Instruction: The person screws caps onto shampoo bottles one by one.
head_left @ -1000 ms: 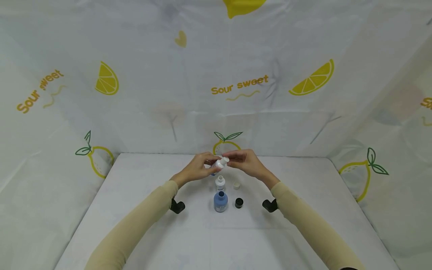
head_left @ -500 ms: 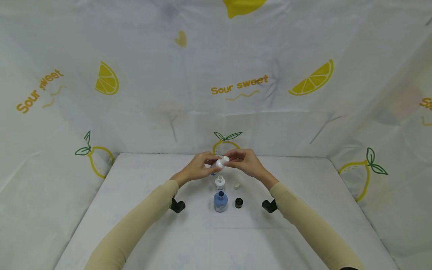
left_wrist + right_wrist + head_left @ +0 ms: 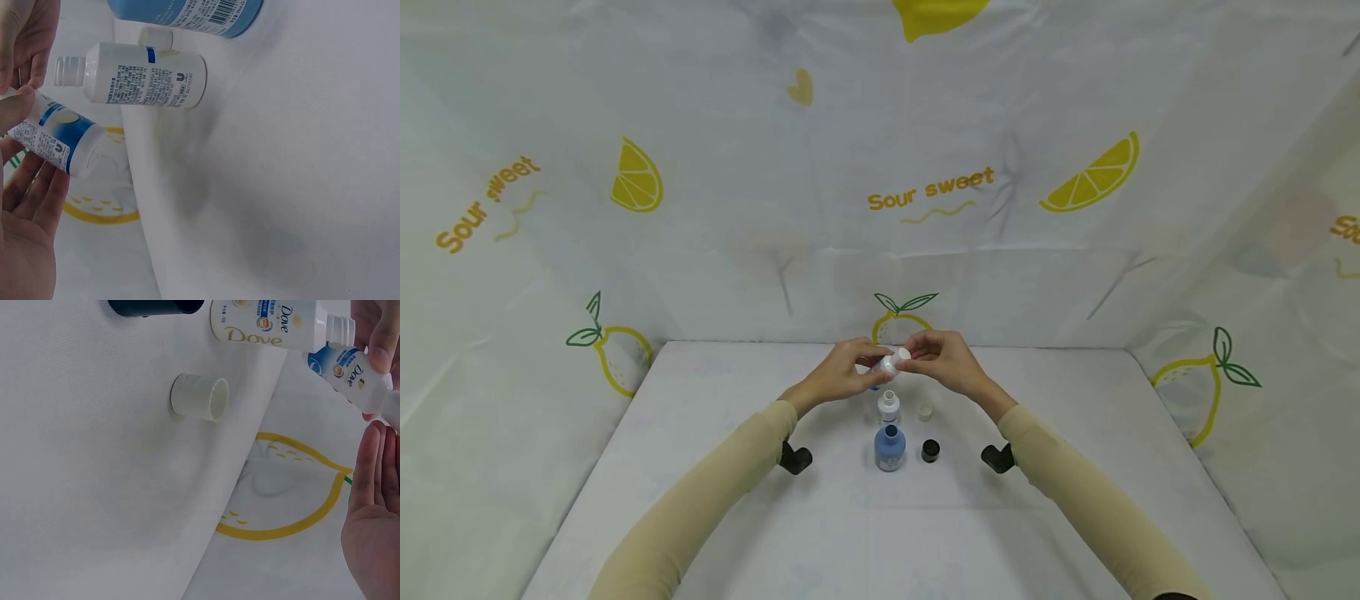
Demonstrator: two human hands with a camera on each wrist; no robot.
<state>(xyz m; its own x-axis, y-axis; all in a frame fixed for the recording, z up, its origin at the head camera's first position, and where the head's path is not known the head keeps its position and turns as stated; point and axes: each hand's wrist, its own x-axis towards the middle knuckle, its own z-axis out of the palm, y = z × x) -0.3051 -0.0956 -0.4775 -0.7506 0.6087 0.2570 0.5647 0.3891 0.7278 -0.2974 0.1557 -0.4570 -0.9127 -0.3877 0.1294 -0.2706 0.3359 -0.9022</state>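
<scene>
My left hand [image 3: 838, 373] grips a small white-and-blue Dove bottle [image 3: 56, 134], held tilted above the far part of the table with its top toward the right. On that bottle's white cap [image 3: 903, 355] my right hand [image 3: 951, 362] has its thumb and fingers, pinching it. Just below the hands stands an uncapped white Dove bottle [image 3: 144, 75], upright. Nearer the front is a blue bottle [image 3: 890, 450], its neck also uncapped. In the right wrist view the held bottle's cap is partly cut off by the frame edge.
A loose white cap [image 3: 200, 397] lies right of the white bottle. To the right of the blue bottle is a black cap [image 3: 930, 451]. The white table [image 3: 760, 542] ends at a lemon-printed sheet [image 3: 715, 275] behind and at both sides.
My right hand has moved slightly in toward the held bottle, its thumb and fingers closing on the cap. The left hand and the standing bottles stay about where they were.
</scene>
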